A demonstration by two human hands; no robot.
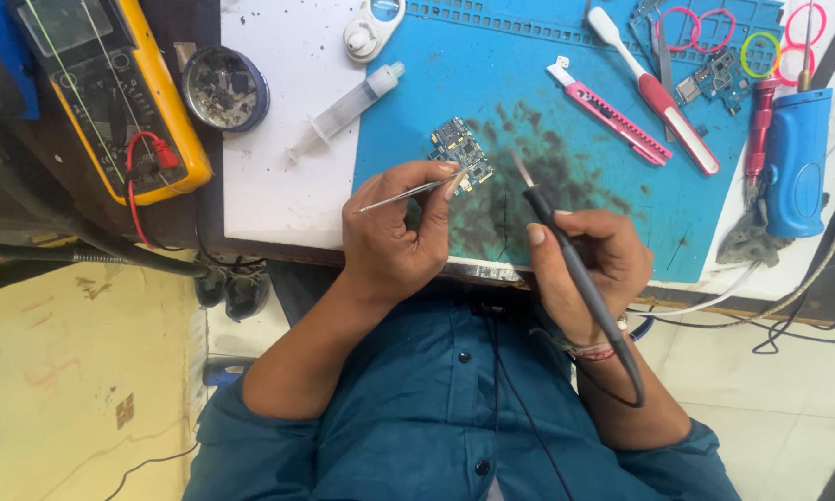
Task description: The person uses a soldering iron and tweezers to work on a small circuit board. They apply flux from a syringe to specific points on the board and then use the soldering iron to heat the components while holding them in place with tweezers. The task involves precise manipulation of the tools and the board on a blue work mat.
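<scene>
the left hand (394,227) pinched a pair of thin metal tweezers (408,193) between thumb and fingertips, the tips aimed at a small blue circuit board (461,151) lying flat on the blue work mat (538,111), seemingly to pin the board so it would not slide. the right hand (589,264) was closed around a slim black soldering iron (566,250), gripped like a pen, its pale metal tip hovering just beside the board over a dark sooty smear on the mat; whether the tip touched the mat could not be told. the iron's cord looped back past the wrist, out of the way. the mat looked rubbery and matte, with moulded slots along its far edge. farther out lay a pink utility knife (610,113), a white and red toothbrush (654,88), a clear plastic syringe (348,109) on the white table top (278,186), a round tin (224,88) of grimy residue, and a yellow multimeter (111,93) with a red lead. a chunky blue tool (797,162) stood at the mat's right edge, within easy reach.
</scene>
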